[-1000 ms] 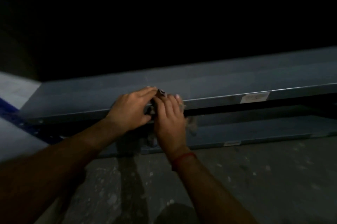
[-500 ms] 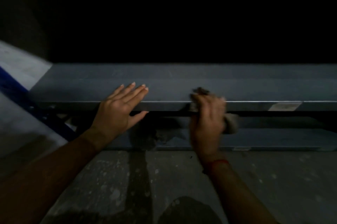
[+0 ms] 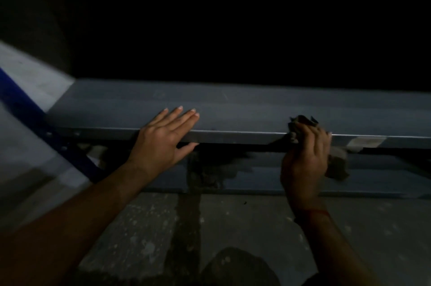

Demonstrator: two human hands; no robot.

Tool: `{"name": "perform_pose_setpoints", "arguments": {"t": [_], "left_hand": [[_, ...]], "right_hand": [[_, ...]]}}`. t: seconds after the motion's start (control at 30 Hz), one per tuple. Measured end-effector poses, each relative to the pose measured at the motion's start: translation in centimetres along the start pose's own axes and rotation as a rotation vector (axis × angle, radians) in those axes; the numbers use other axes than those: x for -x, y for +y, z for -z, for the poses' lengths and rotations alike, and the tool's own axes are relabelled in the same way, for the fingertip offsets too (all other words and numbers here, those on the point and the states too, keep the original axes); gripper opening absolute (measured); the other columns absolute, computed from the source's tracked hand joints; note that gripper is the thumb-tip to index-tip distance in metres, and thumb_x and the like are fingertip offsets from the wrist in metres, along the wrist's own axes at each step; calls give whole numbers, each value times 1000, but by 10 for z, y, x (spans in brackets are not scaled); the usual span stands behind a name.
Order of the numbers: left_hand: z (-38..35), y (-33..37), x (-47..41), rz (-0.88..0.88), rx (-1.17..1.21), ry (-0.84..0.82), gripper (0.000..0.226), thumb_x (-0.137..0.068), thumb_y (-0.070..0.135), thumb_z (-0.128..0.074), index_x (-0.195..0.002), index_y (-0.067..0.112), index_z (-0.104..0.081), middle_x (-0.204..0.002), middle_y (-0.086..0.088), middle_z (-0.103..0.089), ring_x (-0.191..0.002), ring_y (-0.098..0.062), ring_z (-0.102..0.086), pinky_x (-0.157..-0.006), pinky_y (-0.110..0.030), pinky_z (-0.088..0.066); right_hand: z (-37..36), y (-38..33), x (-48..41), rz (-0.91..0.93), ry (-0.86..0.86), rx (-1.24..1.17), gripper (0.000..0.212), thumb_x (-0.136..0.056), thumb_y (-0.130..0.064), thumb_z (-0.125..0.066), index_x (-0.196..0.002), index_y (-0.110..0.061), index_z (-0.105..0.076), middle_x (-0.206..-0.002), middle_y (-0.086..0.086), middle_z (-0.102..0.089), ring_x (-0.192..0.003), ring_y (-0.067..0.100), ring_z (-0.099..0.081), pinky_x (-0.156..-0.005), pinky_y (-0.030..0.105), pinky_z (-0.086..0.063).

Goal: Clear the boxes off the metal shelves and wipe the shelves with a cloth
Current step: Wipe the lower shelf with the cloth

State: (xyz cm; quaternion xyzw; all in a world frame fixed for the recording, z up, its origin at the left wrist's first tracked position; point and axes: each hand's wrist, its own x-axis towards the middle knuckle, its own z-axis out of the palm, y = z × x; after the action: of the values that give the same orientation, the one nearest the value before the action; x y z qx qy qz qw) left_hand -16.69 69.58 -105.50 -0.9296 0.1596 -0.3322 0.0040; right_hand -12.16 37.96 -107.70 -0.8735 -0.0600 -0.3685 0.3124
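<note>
The room is very dark: everything above and behind the shelf (image 3: 245,108) is black, and nothing there can be made out. Below lies a grey concrete floor (image 3: 256,227), speckled with pale spots and crossed by a dark stripe that runs toward the rack. At the far left a pale wall (image 3: 25,69) shows, with a blue upright (image 3: 21,108) slanting across it down to the shelf's corner.

The shelf is a long, grey metal board running across the view, its top bare and dull, its front lip catching a thin line of light. A lower shelf (image 3: 256,180) sits under it, nearer the floor, with dark smudges on its left part.

The left hand (image 3: 161,143) lies flat on the upper shelf's front edge, fingers straight and spread, thumb hanging below the lip. The right hand (image 3: 303,159) is curled around a dark cloth (image 3: 303,120), holding it against the front lip well to the right; one end of the cloth sticks up above the fingers, the other hangs out below.

A pale label (image 3: 365,142) is stuck on the lip just beside that hand. A red thread (image 3: 314,212) circles the right wrist.
</note>
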Motion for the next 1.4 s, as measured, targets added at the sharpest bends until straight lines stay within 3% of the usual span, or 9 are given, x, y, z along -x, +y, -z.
{"name": "perform_pose_setpoints", "arguments": {"t": [0.23,0.37,0.53,0.73,0.9,1.07,1.23,1.33,1.4], "left_hand": [[15,-11,6,102,97,-132,75,-66,8,-76,-138,1,-56,-143,-16,-56,-133,-33,-53,-110,-55,-43],[42,-52,50,160,-48,-60,60,-87,40,-69,-138,8,-59,-141,-10,-59,-132,-30,-54,-111,-49,-41],[72,-100,99,335,-153,-52,55,-96,45,-57,-135,6,-59,-137,-16,-61,-129,-36,-55,-107,-53,-43],[68,-96,101,447,-53,6,49,-94,38,-60,-134,10,-61,-138,-11,-60,-134,-33,-50,-113,-48,-39],[67,-100,107,424,-39,18,43,-95,19,-62,-135,4,-59,-139,-15,-60,-133,-34,-51,-116,-41,-31],[78,-111,129,340,-105,137,47,-99,20,-61,-140,-2,-53,-146,-17,-52,-140,-31,-45,-116,-51,-35],[91,-96,142,783,70,140,96,-93,44,-65,-160,15,-2,-168,0,3,-155,-17,-4,-124,-37,-23],[79,-91,141,962,298,207,103,-85,60,-63,-158,36,5,-169,7,-5,-154,-14,-12,-118,-43,-34],[72,-88,138,990,340,257,96,-87,49,-62,-160,31,-2,-167,3,-16,-152,-17,-22,-113,-51,-40]], "right_hand": [[-81,-170,54,275,-210,-136,48,-88,-15,-69,-133,-5,-59,-139,13,-57,-136,27,-45,-123,48,-20],[-54,-119,31,582,-308,-34,50,-93,-14,-62,-141,-4,-52,-143,17,-54,-135,33,-48,-121,47,-26],[-34,-76,23,416,-247,34,51,-91,0,-64,-141,-2,-52,-142,19,-54,-137,36,-44,-121,52,-24],[-86,-159,51,526,-205,-78,56,-86,1,-66,-140,-2,-53,-140,19,-56,-134,32,-44,-123,41,-18],[-132,-266,74,709,-322,-152,43,-92,-10,-54,-133,3,-59,-135,20,-60,-123,36,-58,-112,48,-37],[-109,-232,49,888,-366,-122,50,-93,-8,-52,-143,-5,-50,-144,14,-55,-132,32,-52,-117,40,-30],[-88,-190,44,810,-387,-93,68,-85,4,-69,-148,-3,-43,-148,17,-49,-137,33,-43,-120,44,-24],[-111,-222,53,905,-330,-130,51,-95,1,-47,-145,-2,-47,-146,18,-51,-135,33,-44,-121,40,-18],[-133,-257,62,1006,-339,-157,54,-90,-1,-59,-143,-1,-50,-146,19,-51,-135,34,-47,-120,43,-23]]}}
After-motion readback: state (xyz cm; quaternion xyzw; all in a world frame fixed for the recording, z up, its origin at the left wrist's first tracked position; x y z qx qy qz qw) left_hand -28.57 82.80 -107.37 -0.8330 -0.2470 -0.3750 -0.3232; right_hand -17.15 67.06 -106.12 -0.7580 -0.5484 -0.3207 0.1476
